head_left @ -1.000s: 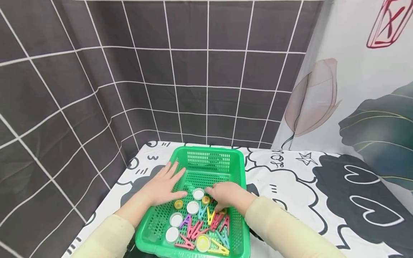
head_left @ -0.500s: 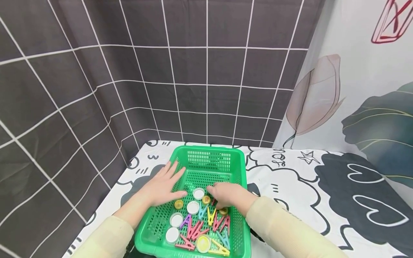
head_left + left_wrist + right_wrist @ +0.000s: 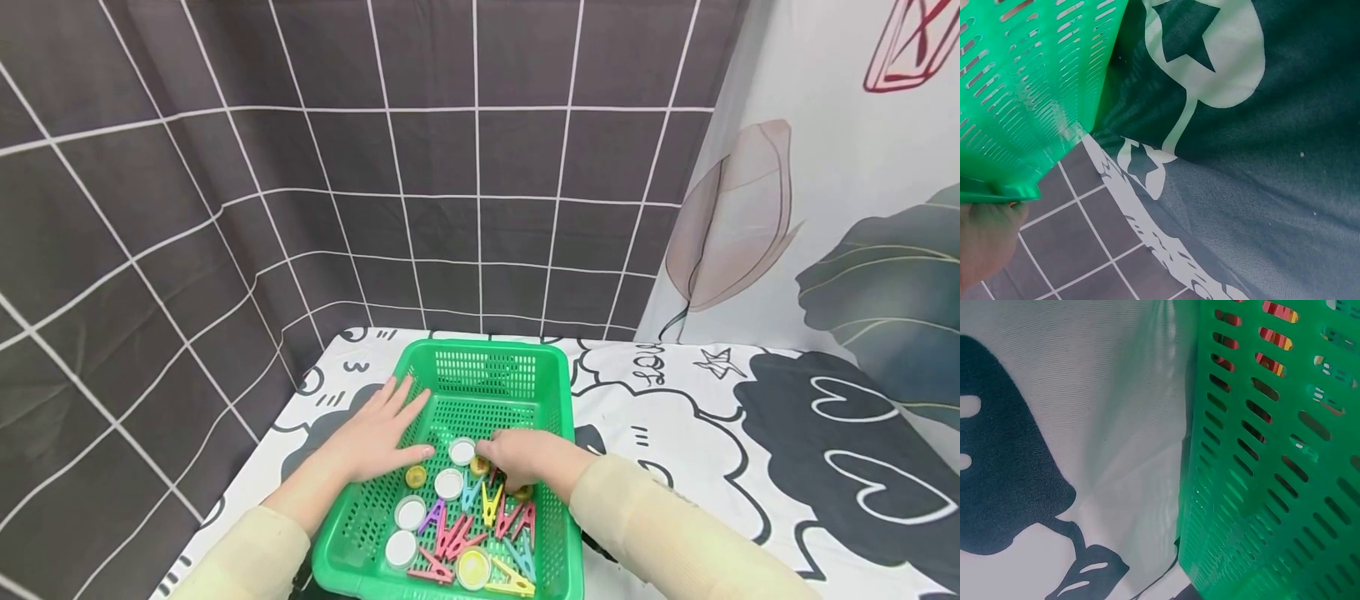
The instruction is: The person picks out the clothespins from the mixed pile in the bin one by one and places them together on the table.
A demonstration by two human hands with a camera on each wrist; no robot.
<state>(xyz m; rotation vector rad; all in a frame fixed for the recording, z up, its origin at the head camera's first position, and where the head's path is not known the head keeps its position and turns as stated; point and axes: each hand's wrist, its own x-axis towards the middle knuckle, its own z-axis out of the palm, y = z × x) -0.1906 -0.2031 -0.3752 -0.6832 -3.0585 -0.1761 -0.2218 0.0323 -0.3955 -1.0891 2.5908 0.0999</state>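
In the head view a green plastic basket [image 3: 561, 400] holds clothespins and round caps. My left hand [image 3: 375, 437] rests at its left rim, fingers straight and spread. Inside the right half, my right hand [image 3: 521, 457] reaches down with bent fingers; whatever its fingertips touch is hidden. Close by lie a small gold cap [image 3: 478, 467], a white cap [image 3: 462, 452], a yellow clothespin [image 3: 491, 505], a light blue clothespin [image 3: 471, 492] and a pink clothespin [image 3: 507, 518]. Part of the left hand [image 3: 988, 240] shows under the basket rim in the left wrist view.
Nearer the front are a large yellow cap [image 3: 473, 568], a purple clothespin [image 3: 431, 516] and several more pink ones. A patterned cloth [image 3: 675, 417] covers the table. Dark checked fabric [image 3: 442, 167] hangs behind. Basket wall [image 3: 1272, 456] fills the right wrist view's right side.
My right hand shifts slightly within the basket, over the small gold cap. A pink clothespin by its fingers no longer overlaps the one beside the yellow clothespin. My left hand stays put.
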